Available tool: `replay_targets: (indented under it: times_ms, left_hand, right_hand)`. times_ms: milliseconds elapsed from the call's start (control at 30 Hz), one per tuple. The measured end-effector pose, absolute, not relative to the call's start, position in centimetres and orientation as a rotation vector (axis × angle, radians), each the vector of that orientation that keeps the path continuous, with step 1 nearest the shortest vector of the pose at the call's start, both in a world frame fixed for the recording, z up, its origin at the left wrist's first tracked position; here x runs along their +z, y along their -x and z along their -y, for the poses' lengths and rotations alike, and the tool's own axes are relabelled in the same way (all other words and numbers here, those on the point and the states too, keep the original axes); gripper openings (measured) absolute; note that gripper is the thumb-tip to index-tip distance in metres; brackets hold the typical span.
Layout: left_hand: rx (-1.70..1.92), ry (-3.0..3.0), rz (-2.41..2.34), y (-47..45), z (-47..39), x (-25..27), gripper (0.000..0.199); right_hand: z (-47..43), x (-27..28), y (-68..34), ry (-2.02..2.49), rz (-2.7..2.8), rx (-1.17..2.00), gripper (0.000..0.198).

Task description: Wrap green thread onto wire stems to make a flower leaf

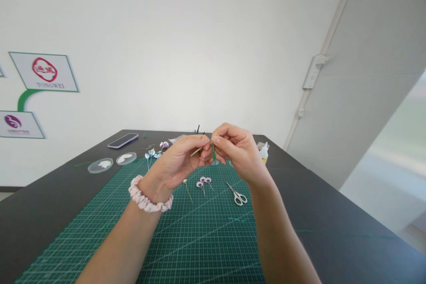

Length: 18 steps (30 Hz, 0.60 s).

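Observation:
Above the cutting mat, my left hand [181, 157] pinches the end of a thin green leaf-like piece [196, 151] between thumb and fingers. My right hand [238, 151] meets it fingertip to fingertip, its thumb and forefinger closed on a green thread [213, 152] that hangs down between the hands. Exactly where thread and green piece join is hidden by the fingertips. Below the hands lie several small pink petal pieces on wires [203, 182] and a thin stem with a pale tip [188, 191]. White-handled scissors [237, 196] rest near my right wrist.
The green cutting mat [199, 248] covers much of the dark table [309, 204]. At left are blue flowers [151, 155], a purple flower [164, 144], two shallow dishes [95, 167] with white pieces, and a phone [123, 140]. A white bottle [264, 152] stands behind my right hand.

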<state>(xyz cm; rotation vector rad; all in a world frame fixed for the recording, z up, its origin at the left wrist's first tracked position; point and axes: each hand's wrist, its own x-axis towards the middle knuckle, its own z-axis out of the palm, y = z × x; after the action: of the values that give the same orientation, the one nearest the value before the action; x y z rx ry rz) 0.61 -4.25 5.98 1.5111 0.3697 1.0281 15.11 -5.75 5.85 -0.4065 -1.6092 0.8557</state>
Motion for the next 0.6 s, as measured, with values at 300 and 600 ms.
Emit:
replay_targets:
  times_ms: [300,600]
  left_hand:
    - [1.318,-1.674,-0.419,-1.1,4.3,5.6,0.025]
    - [1.917,-2.175,-0.773,-1.8,4.6,4.6,0.021]
  right_hand:
    - [5.4,5.5,-15.2,0.421,1.507,0.952,0.011]
    - [5.3,5.6,-14.8,0.473,1.464,1.039,0.005]
